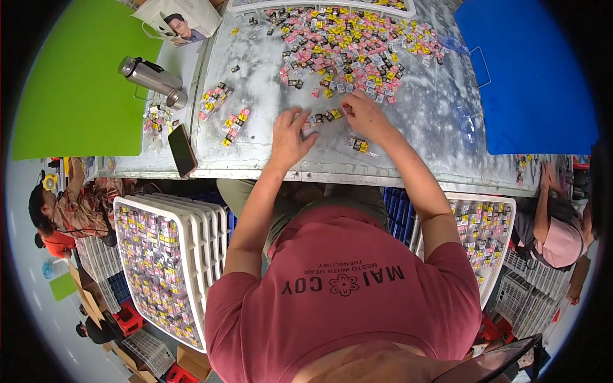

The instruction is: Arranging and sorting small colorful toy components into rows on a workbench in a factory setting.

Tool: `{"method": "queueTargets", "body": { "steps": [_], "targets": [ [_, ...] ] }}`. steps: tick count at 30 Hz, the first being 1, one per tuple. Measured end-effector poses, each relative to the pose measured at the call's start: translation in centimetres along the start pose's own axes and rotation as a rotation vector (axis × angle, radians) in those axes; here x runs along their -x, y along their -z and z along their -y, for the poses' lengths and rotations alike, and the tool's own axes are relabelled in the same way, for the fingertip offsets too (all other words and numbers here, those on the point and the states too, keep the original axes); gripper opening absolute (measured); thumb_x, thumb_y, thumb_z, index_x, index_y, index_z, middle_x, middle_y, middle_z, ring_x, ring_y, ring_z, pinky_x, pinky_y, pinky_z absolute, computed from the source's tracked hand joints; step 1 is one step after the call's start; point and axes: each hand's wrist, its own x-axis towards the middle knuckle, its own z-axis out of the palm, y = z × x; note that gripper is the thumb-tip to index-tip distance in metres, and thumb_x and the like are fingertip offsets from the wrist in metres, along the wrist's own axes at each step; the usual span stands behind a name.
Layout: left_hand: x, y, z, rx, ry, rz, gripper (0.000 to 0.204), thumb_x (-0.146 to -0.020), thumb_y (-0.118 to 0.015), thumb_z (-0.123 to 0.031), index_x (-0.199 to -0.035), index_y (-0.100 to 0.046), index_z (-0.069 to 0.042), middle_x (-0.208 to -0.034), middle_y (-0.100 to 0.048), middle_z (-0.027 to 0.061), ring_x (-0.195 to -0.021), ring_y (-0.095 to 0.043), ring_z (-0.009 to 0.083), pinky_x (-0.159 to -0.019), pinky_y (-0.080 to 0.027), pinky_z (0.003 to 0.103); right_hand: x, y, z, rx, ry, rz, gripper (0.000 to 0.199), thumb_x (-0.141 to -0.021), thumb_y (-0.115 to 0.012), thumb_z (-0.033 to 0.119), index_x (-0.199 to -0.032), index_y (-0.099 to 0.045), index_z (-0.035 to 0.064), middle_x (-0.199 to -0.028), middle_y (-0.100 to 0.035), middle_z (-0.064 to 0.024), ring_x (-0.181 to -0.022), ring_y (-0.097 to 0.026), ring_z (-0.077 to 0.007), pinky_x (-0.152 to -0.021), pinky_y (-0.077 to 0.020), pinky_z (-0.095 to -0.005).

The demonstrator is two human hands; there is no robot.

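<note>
Between my hands lies a short row of small square printed pieces (322, 119), dark and white with a yellow one toward its right end. My left hand (290, 138) is at the row's left end, fingers and thumb apart around it; whether it touches the row is hard to tell. At the other end, my right hand (369, 119) pinches a small pink piece (347, 110) between thumb and fingers. Just below my right wrist sits a short row of dark and yellow pieces (358, 144). Beyond both hands spreads a large loose pile of the same pieces (357, 51) in pink, yellow, black and white.
Left on the metal table (249, 156) are grouped pieces (236, 126), a phone (182, 150), a steel flask (150, 75) and a bag (179, 22). Green (83, 89) and blue (536, 76) boards flank it. Filled crates (153, 268) stand beside me; other people work at both sides.
</note>
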Motion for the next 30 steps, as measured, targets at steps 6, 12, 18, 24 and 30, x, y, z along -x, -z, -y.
{"method": "queueTargets", "body": {
  "steps": [6, 12, 18, 24, 30],
  "targets": [
    [1.0, 1.4, 2.1, 0.162, 0.165, 0.168, 0.052, -0.078, -0.083, -0.004, -0.128, -0.068, -0.002, -0.126, -0.060, 0.0112, -0.088, -0.064, 0.0234, -0.079, -0.054, 0.035, -1.1, 0.7, 0.4, 0.172, 0.112, 0.200, 0.024, -0.082, -0.073, 0.001, -0.106, -0.070, 0.0023, -0.106, -0.063, -0.0140, -0.101, -0.065, -0.0349, -0.088, -0.0539, -0.0434],
    [0.2, 1.2, 3.0, 0.191, 0.125, 0.132, 0.042, -0.081, -0.081, -0.002, -0.122, -0.073, -0.005, -0.111, -0.065, 0.0101, -0.075, -0.063, 0.0204, -0.072, -0.055, 0.032, -2.2, 0.7, 0.4, 0.127, 0.194, 0.290, 0.039, -0.076, -0.079, 0.003, -0.114, -0.070, 0.0031, -0.110, -0.065, -0.0121, -0.105, -0.065, -0.0340, -0.091, -0.0534, -0.0432],
    [-0.7, 1.1, 2.8, 0.224, 0.134, 0.168, 0.040, -0.083, -0.081, -0.003, -0.122, -0.073, -0.006, -0.110, -0.064, 0.0110, -0.076, -0.064, 0.0213, -0.072, -0.055, 0.032, -2.2, -0.5, -0.4, 0.101, 0.264, 0.287, 0.042, -0.076, -0.081, 0.007, -0.116, -0.071, 0.0052, -0.109, -0.063, -0.0103, -0.106, -0.064, -0.0323, -0.088, -0.0544, -0.0432],
    [-0.8, 0.8, 2.7, 0.264, 0.102, 0.180, 0.038, -0.085, -0.078, -0.001, -0.122, -0.073, -0.005, -0.111, -0.063, 0.0114, -0.081, -0.065, 0.0226, -0.074, -0.055, 0.033, -1.8, -1.0, 0.3, 0.127, 0.265, 0.272, 0.034, -0.079, -0.077, 0.007, -0.113, -0.071, 0.0062, -0.105, -0.061, -0.0109, -0.102, -0.064, -0.0327, -0.086, -0.0545, -0.0435],
    [-1.0, 0.6, 2.3, 0.243, 0.086, 0.173, 0.032, -0.088, -0.075, -0.001, -0.120, -0.073, -0.004, -0.108, -0.062, 0.0111, -0.078, -0.065, 0.0223, -0.071, -0.055, 0.033, -1.3, -1.4, 0.7, 0.123, 0.240, 0.199, 0.026, -0.080, -0.077, 0.009, -0.105, -0.072, 0.0053, -0.103, -0.060, -0.0107, -0.100, -0.064, -0.0328, -0.084, -0.0547, -0.0443]
  ]
}}
